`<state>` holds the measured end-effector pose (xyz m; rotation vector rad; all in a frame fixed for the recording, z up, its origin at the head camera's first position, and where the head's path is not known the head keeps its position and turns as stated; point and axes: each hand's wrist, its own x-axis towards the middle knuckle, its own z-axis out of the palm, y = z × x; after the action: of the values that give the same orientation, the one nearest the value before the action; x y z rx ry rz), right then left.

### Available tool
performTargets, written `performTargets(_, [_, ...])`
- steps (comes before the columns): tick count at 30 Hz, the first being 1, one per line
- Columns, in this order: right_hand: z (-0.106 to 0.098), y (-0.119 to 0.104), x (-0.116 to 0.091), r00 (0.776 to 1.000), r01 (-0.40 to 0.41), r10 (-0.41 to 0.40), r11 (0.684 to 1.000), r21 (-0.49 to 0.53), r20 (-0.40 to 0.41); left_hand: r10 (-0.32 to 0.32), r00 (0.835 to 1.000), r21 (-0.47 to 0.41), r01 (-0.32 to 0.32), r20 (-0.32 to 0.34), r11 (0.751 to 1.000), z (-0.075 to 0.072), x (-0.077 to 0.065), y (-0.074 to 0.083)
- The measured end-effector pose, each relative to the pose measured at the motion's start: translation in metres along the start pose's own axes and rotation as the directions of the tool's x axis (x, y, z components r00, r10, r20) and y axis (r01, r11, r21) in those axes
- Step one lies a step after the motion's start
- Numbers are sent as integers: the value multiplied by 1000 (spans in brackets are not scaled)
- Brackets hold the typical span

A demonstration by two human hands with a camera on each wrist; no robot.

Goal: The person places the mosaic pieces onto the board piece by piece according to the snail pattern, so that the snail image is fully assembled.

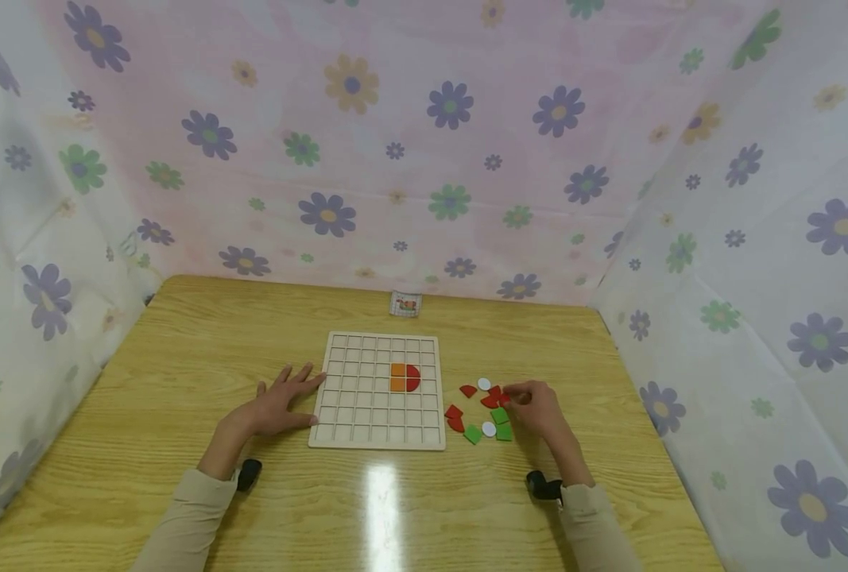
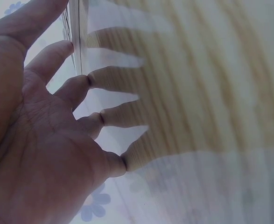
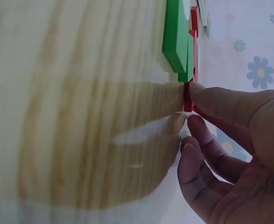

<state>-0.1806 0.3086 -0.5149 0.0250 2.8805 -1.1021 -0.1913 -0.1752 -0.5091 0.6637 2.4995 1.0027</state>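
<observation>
A square wooden grid board (image 1: 359, 397) lies on the table. On it, two orange square pieces (image 1: 398, 377) sit beside two red quarter-circle pieces (image 1: 412, 378) that form a half disc. My left hand (image 1: 276, 405) rests with spread fingers on the table, thumb and a fingertip at the board's left edge. To the right of the board, my right hand (image 1: 536, 409) pinches a red piece (image 3: 188, 97) at the edge of the loose pieces; its exact shape is partly hidden by the fingers. Green pieces (image 3: 175, 39) lie right beside it.
Loose red pieces (image 1: 455, 419), green pieces (image 1: 473, 434) and white discs (image 1: 489, 429) lie between the board and my right hand. A small picture card (image 1: 405, 304) is at the table's far edge. Flowered cloth (image 1: 395, 199) surrounds the table (image 1: 252, 524) on three sides.
</observation>
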Motion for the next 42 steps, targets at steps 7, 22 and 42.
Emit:
performTargets(7, [0, 1, 0, 1000, -7, 7, 1000, -22, -20, -3, 1000, -4, 3, 1, 1000, 0, 0, -1])
performTargets(22, [4, 4, -2, 995, -35, 39, 998, 52, -88, -9, 1000, 3, 9, 3, 1000, 0, -1, -3])
performTargets(42, [2, -7, -4, 974, 45, 46, 921, 387, -222, -9, 1000, 18, 9, 0, 1000, 0, 0, -4])
